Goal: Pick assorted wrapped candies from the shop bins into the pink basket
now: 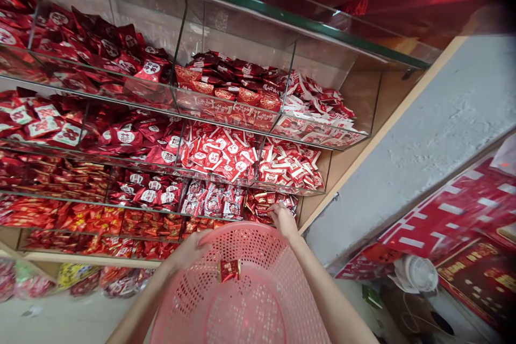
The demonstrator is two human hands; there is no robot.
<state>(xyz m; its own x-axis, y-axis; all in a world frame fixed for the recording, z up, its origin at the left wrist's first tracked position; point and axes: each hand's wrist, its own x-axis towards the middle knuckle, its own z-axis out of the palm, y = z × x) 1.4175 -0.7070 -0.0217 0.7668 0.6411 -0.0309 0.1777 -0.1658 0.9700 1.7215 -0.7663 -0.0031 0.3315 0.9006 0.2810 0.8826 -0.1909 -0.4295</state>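
Observation:
A pink perforated plastic basket (258, 244) tilts towards me in the lower middle. My left hand (191, 251) is closed round its left rim, with the fingertips partly hidden and slightly blurred. One small red candy with gold wrapper ends (229, 271) lies inside the basket, against its far wall. Beyond the rim, my right hand (283, 220) reaches into the low right compartment of red-and-gold wrapped candies (258, 201). Its fingers are bent together at the candies, and whatever is between them is too small to make out. My right forearm passes over the basket's right side.
Glass-fronted shelves hold several compartments of red packets (129, 134). A green-edged glass shelf (242, 2) runs overhead. Right of the wooden side panel (342, 169) stands a grey wall (435, 123). Bagged goods (76, 277) sit below left; white cups (419, 273) stand at lower right.

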